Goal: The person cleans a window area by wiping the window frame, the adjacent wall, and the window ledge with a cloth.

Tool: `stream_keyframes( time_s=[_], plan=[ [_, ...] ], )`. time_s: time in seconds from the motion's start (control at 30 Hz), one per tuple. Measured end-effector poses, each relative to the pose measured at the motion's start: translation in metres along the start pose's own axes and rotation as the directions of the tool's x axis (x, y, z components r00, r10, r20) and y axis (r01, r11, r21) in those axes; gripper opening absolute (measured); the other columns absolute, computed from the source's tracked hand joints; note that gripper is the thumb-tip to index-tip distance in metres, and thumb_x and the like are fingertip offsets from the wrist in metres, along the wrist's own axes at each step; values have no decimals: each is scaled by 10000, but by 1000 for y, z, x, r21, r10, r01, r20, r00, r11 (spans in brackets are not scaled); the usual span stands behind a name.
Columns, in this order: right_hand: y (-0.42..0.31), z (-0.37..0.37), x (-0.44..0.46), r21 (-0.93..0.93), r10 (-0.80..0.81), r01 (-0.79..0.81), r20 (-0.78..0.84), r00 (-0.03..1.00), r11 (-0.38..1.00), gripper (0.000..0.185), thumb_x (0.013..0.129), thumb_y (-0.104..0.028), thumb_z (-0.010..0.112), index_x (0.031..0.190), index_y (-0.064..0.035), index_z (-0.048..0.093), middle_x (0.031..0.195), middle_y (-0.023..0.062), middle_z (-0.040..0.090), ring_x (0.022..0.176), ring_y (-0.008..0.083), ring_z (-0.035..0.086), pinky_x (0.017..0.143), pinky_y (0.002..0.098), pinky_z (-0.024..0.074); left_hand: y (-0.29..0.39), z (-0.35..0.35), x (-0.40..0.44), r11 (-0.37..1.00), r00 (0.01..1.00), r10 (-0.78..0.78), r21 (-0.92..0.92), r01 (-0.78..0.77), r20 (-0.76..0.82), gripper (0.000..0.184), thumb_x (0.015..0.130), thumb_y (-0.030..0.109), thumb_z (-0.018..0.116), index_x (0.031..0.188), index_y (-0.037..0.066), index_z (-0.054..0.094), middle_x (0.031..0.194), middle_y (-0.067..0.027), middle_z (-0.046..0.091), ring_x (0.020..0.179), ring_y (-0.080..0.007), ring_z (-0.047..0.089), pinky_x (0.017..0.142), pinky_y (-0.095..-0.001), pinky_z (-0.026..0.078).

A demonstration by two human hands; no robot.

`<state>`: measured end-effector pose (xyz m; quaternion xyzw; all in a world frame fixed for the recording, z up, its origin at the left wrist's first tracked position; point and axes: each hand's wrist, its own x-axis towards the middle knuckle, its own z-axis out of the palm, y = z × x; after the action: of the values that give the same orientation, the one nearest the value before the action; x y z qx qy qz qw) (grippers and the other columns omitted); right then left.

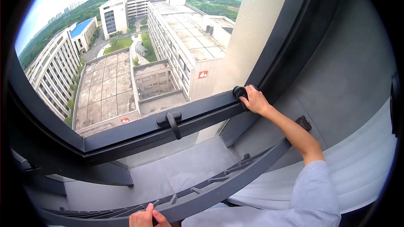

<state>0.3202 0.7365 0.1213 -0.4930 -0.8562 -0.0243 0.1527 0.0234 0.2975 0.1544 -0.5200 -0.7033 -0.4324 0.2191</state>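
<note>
My right hand (253, 99) is closed around a black window handle (240, 94) on the right part of the lower bar of the dark window frame (122, 133). A second black window handle (173, 122) sits further left on the same bar, its lever pointing down, with no hand on it. My left hand (148, 217) is low in the view, against the near side of a dark metal railing (227, 190). Its fingers are curled in, and a small dark patch shows between them; what it grips cannot be made out.
Beyond the railing is a grey tiled ledge (185, 166). A pale curtain (357, 159) hangs on the right beside a grey wall (349, 59). Far below, outside the glass, stand several buildings with flat roofs (107, 86). A beige outer wall (259, 21) rises at the right.
</note>
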Motion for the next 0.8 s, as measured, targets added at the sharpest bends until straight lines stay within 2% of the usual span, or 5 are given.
stream_keyframes(
  time_s=[0.2, 0.37, 0.47, 0.7, 0.8],
  plan=[
    [6, -32, -22, 17, -43, 43, 60, 997, 999, 314, 879, -227, 724, 1003, 12, 563, 1016, 238, 621, 937, 461, 641, 804, 502, 542, -1, -3, -3, 1000, 1000, -16, 7, 16, -10, 150, 911, 112, 631, 880, 16, 743, 660, -133, 609, 556, -312, 569, 531, -408, 452],
    [-10, -128, 23, -261, -269, 143, -554, 788, 955, 293, 790, -119, 767, 1008, -90, 574, 1004, 99, 601, 831, 383, 663, 663, 466, 561, -1, -1, -4, 1000, 1000, -16, 16, 16, -18, 167, 924, 128, 628, 868, 23, 745, 666, -137, 616, 557, -316, 570, 528, -410, 448],
    [-11, -154, 42, -290, -253, 67, -672, 696, 955, 231, 822, -142, 741, 1010, -99, 613, 1009, 82, 658, 835, 366, 677, 674, 454, 569, 2, 0, -2, 999, 999, -35, 27, 36, -22, 169, 925, 129, 629, 863, 22, 746, 663, -140, 614, 553, -321, 568, 523, -412, 444],
    [12, -5, 16, -102, -105, 103, -13, 994, 989, 267, 802, -95, 734, 1051, -22, 674, 1097, 187, 693, 1013, 380, 668, 903, 451, 545, -2, 0, -5, 1000, 999, -17, 5, 17, -35, 164, 918, 126, 627, 869, 24, 745, 656, -128, 596, 557, -315, 566, 529, -414, 449],
    [5, -15, 19, -88, -108, 103, -57, 993, 991, 212, 811, -101, 722, 1000, -24, 664, 1004, 182, 689, 949, 385, 672, 829, 476, 556, -5, -2, -6, 1000, 1000, 2, -1, -2, 8, 159, 918, 128, 624, 887, 26, 741, 661, -119, 589, 563, -305, 569, 537, -408, 454]
  ],
)
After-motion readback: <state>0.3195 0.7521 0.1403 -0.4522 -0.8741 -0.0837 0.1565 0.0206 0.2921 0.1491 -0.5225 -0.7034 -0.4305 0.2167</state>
